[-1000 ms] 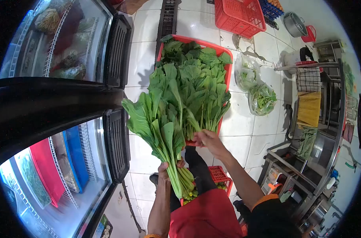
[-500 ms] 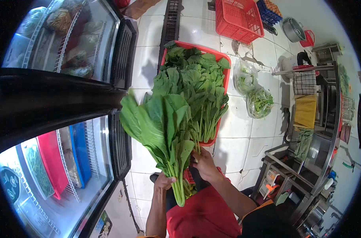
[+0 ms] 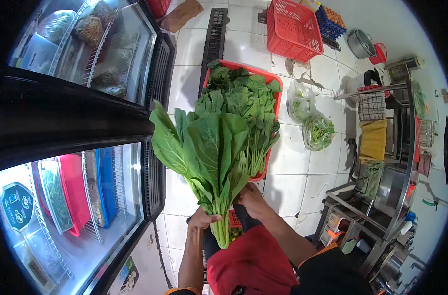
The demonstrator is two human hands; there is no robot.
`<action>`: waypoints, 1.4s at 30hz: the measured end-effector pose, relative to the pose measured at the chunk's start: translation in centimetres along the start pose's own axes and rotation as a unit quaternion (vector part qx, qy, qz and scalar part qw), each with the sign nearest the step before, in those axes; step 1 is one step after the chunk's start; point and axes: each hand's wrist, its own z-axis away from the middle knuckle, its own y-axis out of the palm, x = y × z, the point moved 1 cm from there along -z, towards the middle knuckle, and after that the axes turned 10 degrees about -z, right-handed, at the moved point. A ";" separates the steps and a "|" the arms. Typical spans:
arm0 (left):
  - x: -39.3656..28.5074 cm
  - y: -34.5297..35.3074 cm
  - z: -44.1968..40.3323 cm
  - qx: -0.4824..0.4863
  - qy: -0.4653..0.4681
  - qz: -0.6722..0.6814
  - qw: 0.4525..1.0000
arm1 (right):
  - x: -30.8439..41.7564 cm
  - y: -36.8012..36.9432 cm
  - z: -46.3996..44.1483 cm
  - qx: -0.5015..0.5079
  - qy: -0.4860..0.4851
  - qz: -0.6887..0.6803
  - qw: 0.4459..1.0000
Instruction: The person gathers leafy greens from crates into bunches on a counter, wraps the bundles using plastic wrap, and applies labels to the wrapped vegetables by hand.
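Observation:
A big bunch of leafy mustard greens [image 3: 209, 152] is in front of me, its leaves fanned away from me and its pale stems gathered towards my lap. Wrapped round the lower stems is my left hand [image 3: 203, 220]. My right hand [image 3: 253, 201] is closed at the right side of the bunch, its fingertips partly hidden by a leaf and seemingly on a stalk there. Beyond the bunch, a red crate [image 3: 278, 101] on the floor holds more greens [image 3: 256, 113], partly covered by the leaves I hold.
A fridge with glass doors [image 3: 150, 73] stands at the left, with trays on its shelves. Two plastic bags of greens [image 3: 318, 132] lie right of the crate. Farther off are a red basket [image 3: 293, 29], egg trays [image 3: 332, 22] and a pot [image 3: 360, 44]. A metal rack [image 3: 401, 162] lines the right.
The bunch has grown fuller on its right side, and its stems sit slightly higher in view. My right hand has come closer to it, lower down. The camera view has shifted a little.

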 end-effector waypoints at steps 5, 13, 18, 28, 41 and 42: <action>0.8 -0.3 2.6 0.037 0.077 0.194 0.977 | 2.6 -1.2 1.9 -0.127 -0.258 0.275 0.917; 2.2 -3.4 19.5 -0.064 0.050 0.140 0.987 | 13.0 5.5 13.0 -0.001 -0.461 0.617 0.637; 7.0 -1.3 33.2 -0.134 -0.004 0.088 0.987 | 14.8 17.0 22.2 0.210 -0.452 0.719 0.484; 22.2 7.7 56.5 -0.305 -0.007 0.158 0.939 | -8.2 40.5 44.3 0.672 -0.341 0.595 0.281; 45.3 15.8 59.9 -0.558 0.134 0.404 0.713 | -49.7 65.8 63.3 0.776 -0.516 0.202 0.302; 46.3 15.9 59.4 -0.574 0.134 0.412 0.695 | -53.2 65.6 62.5 0.743 -0.583 0.222 0.241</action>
